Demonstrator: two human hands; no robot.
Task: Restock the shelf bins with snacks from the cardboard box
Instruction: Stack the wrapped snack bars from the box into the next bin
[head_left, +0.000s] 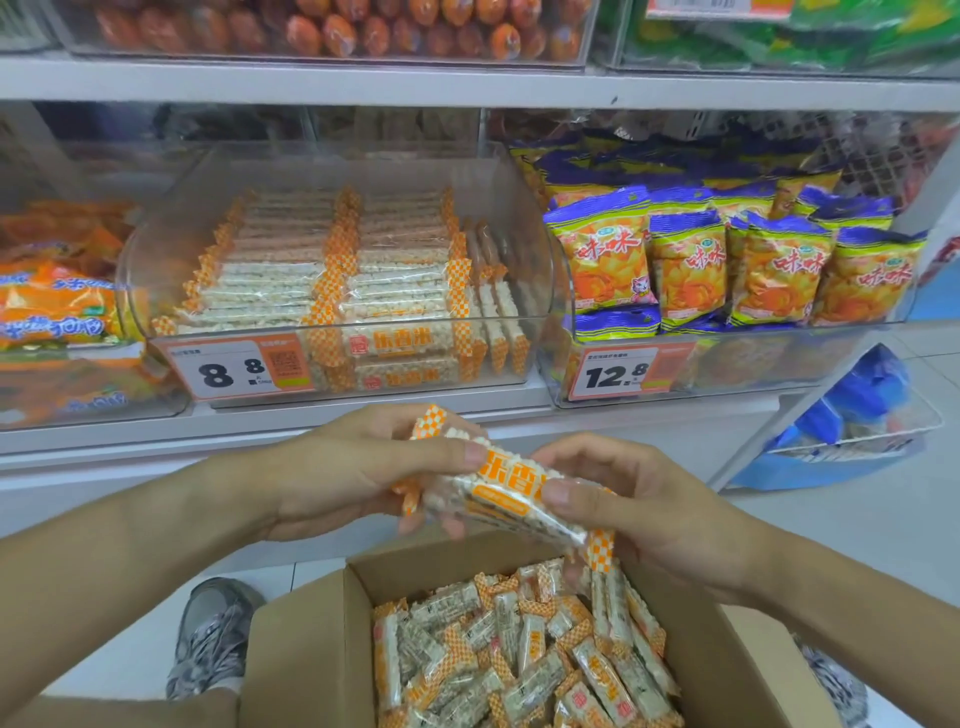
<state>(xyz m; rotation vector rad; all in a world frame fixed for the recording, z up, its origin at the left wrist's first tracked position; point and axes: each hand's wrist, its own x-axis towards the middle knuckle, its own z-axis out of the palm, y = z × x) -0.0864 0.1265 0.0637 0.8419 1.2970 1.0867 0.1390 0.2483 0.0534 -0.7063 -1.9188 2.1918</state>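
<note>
Left grip (358, 467) and right grip (639, 512) pinch opposite ends of a bunch of rice bars (511, 499), held above the cardboard box (306, 644), below the shelf bin (337, 291).

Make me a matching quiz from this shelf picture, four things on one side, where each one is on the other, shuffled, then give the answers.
1. stack of orange-checked rice bars
2. brown cardboard box
3. purple-topped orange chip bags
4. white 8.8 price tag

A. right-hand clear bin
B. on the floor below the hands
C. front of the middle clear bin
D. held between both hands

Pairs: 1-D, 2-B, 3-A, 4-C
</note>
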